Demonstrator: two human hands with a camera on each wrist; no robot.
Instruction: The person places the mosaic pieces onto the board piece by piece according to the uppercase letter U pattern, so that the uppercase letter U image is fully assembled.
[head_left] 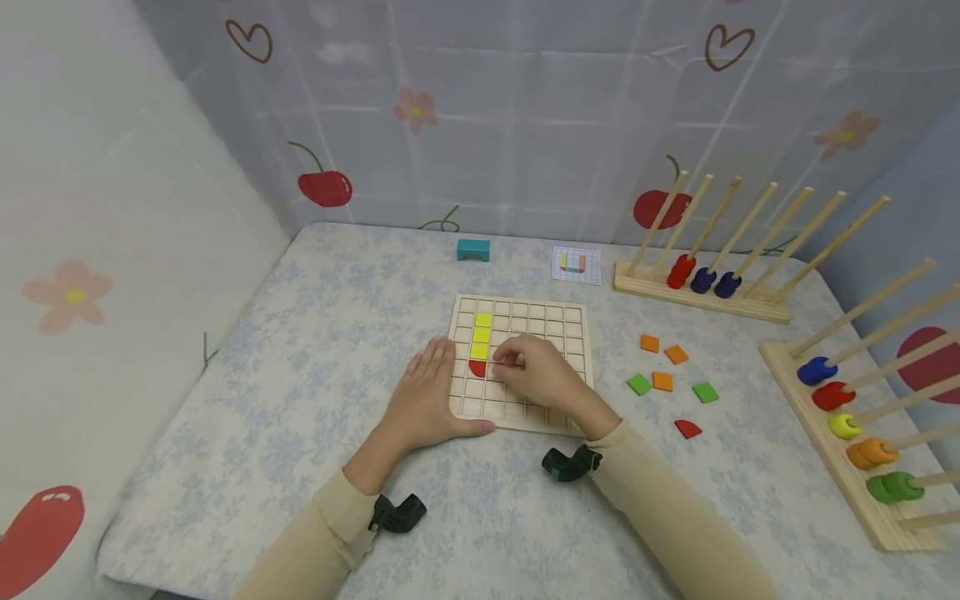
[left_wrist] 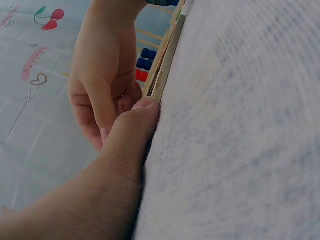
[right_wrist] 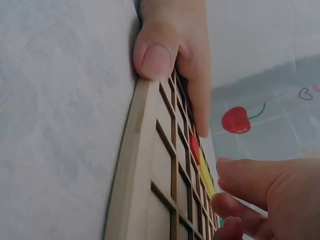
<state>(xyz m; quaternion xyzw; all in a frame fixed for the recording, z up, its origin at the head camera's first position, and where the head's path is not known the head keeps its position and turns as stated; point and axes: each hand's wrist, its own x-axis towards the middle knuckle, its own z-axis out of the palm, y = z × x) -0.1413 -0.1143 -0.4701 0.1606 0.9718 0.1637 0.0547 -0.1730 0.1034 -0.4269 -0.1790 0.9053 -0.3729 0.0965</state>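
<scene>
The left hand (head_left: 423, 400) rests at the near left corner of the wooden board (head_left: 573, 343); its fingers lie straight along the left side, and its thumb, spread wide from them, touches the near edge; the board lies flat on the cloth (head_left: 247, 400) and has lots of little square boxes.

The right hand (head_left: 536, 371) is over the middle of the board; its fingers are bent and its thumb is near them, so the grip looks narrow; I cannot tell if something small is in it.

Three yellow squares (head_left: 482, 335) sit in a line in the board's boxes; a red round-edged piece (head_left: 477, 368) sits just below them, near the right fingertips.

To the right of the board lie three orange squares (head_left: 662, 381), two green squares (head_left: 639, 384) and a loose red piece (head_left: 687, 428); behind the board are a teal block (head_left: 473, 250) and a picture card (head_left: 577, 265); two bead racks (head_left: 701, 292) stand farther right.
</scene>
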